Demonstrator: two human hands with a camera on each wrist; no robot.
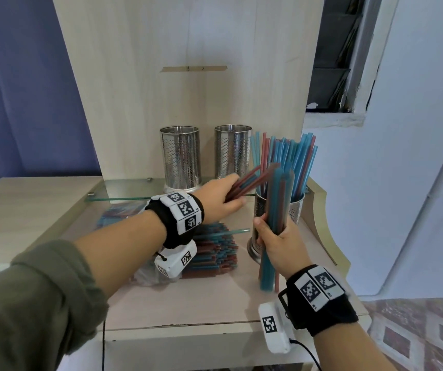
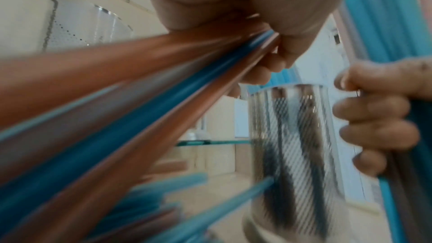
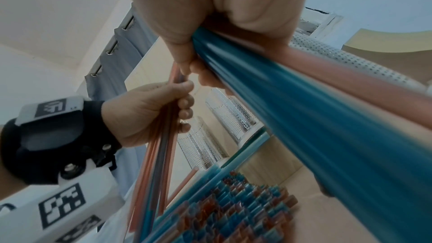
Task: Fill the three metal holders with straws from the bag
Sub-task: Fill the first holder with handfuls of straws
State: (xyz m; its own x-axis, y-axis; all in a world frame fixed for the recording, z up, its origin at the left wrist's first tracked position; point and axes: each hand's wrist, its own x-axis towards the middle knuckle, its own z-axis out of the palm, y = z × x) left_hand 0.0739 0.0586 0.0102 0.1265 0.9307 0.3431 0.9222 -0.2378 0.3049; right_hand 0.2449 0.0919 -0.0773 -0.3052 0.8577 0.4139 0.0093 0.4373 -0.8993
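Two perforated metal holders (image 1: 180,156) (image 1: 232,151) stand with no straws showing on a glass shelf (image 1: 124,191). A third holder (image 1: 296,207) at the right is full of blue and red straws (image 1: 290,153). My left hand (image 1: 221,199) grips a small bunch of red and blue straws (image 1: 250,182) pointing toward the third holder. My right hand (image 1: 276,236) grips an upright bunch of mostly blue straws (image 1: 278,199) in front of that holder. The clear bag of straws (image 1: 212,253) lies on the counter under my left wrist.
A tall wooden back panel (image 1: 188,76) rises behind the holders. The counter's curved raised edge (image 1: 330,236) runs along the right side. A wall and window frame (image 1: 349,76) stand to the right; a blue curtain (image 1: 14,89) hangs at the left.
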